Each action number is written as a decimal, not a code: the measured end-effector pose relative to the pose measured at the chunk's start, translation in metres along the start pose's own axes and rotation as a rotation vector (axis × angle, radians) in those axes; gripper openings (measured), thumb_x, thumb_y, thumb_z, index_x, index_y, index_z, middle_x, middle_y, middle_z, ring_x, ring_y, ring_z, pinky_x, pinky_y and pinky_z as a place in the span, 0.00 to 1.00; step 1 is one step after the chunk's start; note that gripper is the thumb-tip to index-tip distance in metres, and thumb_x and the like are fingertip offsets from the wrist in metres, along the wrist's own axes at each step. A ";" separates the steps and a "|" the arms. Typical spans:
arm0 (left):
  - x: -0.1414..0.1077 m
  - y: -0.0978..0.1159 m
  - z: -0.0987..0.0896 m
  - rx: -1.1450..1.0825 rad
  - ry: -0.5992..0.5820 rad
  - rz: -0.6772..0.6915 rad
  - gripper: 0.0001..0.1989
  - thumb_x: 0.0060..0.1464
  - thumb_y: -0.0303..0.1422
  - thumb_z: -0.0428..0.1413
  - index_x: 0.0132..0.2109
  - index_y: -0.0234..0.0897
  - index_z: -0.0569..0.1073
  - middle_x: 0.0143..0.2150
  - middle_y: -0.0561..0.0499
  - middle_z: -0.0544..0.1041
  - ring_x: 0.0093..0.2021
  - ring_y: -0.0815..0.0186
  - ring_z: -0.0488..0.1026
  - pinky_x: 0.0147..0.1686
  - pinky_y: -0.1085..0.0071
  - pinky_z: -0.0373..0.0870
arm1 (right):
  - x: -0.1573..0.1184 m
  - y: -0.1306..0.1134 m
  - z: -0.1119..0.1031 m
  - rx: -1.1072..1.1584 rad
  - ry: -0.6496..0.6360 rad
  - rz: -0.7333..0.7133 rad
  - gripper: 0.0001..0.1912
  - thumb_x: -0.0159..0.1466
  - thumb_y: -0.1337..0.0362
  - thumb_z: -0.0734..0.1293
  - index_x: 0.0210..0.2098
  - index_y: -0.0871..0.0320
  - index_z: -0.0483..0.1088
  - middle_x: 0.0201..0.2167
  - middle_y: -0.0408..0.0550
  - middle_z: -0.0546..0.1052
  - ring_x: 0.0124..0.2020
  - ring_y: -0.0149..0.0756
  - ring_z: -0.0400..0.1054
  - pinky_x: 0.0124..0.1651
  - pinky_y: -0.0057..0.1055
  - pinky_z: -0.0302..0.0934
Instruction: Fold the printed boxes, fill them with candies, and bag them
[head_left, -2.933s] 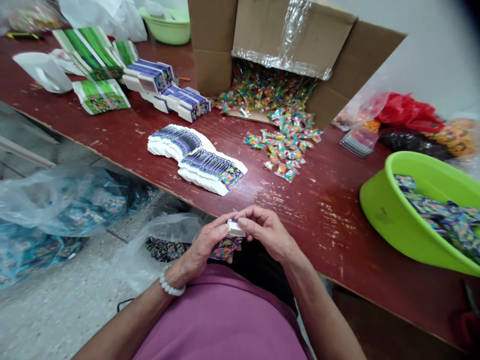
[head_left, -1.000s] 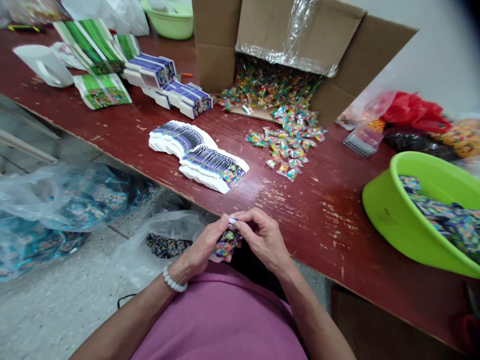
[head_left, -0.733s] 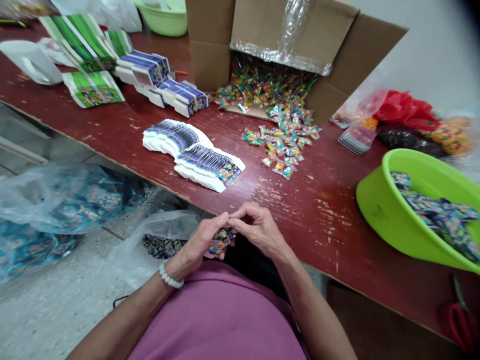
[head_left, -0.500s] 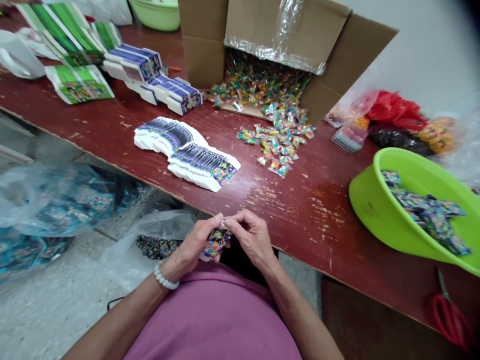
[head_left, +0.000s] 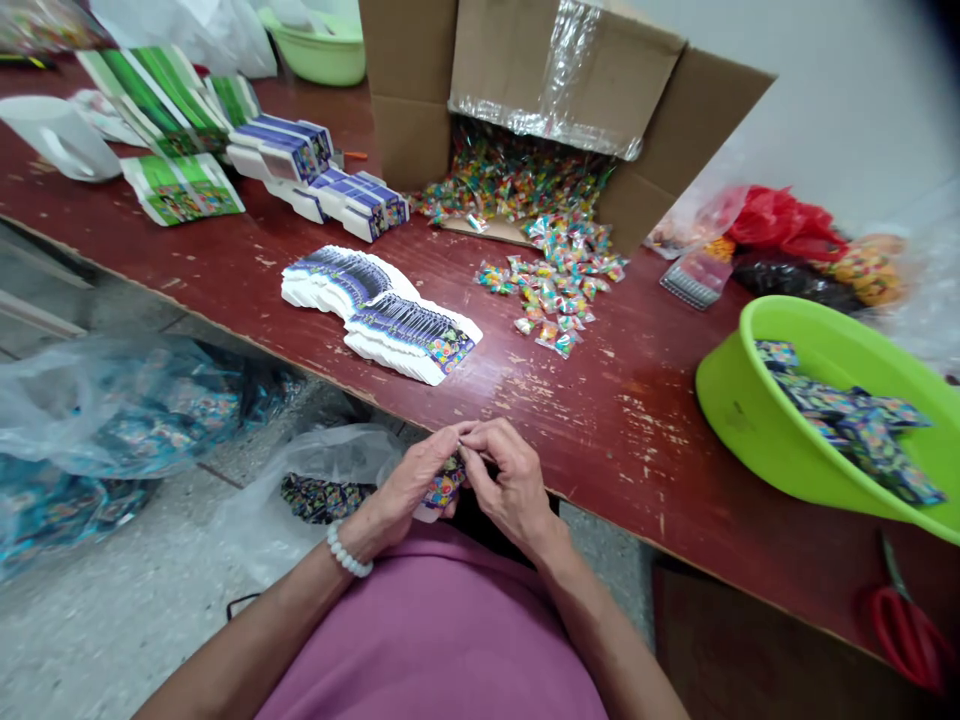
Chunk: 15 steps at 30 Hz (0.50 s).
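Just off the table's front edge, my left hand [head_left: 415, 483] is closed around a small printed candy box [head_left: 445, 484], dark with colourful round pictures. My right hand [head_left: 510, 482] pinches the upper end of the same box with thumb and fingers; the fingertips partly hide that end. On the table beyond my hands lies a fanned double row of flat purple-and-white boxes [head_left: 409, 318]. Small clear-wrapped candies [head_left: 551, 290], brightly coloured, spill towards me from an open cardboard carton [head_left: 559, 75].
At the right a green basin [head_left: 739, 400] holds several filled boxes, with red scissors [head_left: 904, 625] near it. Banded green stacks [head_left: 184, 190], purple stacks [head_left: 360, 200] and a white mug [head_left: 60, 140] stand at the left. Plastic bags [head_left: 322, 465] of packets lie below the table edge.
My right hand's fingers have curled in closer over the top of the box, against the left fingertips. The camera view has shifted slightly.
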<state>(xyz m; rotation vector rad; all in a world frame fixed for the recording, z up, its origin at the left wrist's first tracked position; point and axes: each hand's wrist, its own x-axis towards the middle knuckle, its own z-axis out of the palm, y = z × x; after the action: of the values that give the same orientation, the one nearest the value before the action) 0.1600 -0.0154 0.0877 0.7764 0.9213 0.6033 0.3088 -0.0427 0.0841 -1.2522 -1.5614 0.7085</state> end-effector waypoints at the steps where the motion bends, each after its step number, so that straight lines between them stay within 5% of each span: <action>1: 0.000 -0.001 0.000 -0.031 -0.008 -0.035 0.31 0.55 0.57 0.56 0.53 0.36 0.77 0.30 0.51 0.75 0.21 0.72 0.68 0.18 0.77 0.65 | -0.001 0.001 0.000 0.020 -0.011 0.024 0.06 0.67 0.66 0.65 0.34 0.53 0.73 0.38 0.50 0.79 0.43 0.39 0.73 0.47 0.38 0.67; 6: -0.002 -0.001 -0.002 0.016 0.017 -0.027 0.35 0.57 0.61 0.50 0.51 0.33 0.76 0.27 0.51 0.74 0.20 0.71 0.67 0.19 0.77 0.63 | -0.001 0.001 -0.003 0.078 -0.029 0.060 0.05 0.67 0.65 0.66 0.40 0.52 0.75 0.41 0.49 0.80 0.44 0.39 0.74 0.45 0.36 0.68; 15: -0.017 0.010 0.003 0.317 0.006 0.182 0.35 0.60 0.58 0.47 0.55 0.34 0.78 0.31 0.48 0.77 0.29 0.64 0.68 0.25 0.73 0.65 | -0.008 -0.017 -0.001 -0.156 0.065 -0.210 0.07 0.67 0.69 0.66 0.36 0.52 0.75 0.37 0.49 0.80 0.42 0.41 0.73 0.46 0.41 0.66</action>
<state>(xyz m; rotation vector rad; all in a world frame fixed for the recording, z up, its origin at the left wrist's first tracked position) 0.1527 -0.0232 0.1049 1.1525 0.9711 0.6252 0.3033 -0.0556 0.0970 -1.1891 -1.6895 0.4154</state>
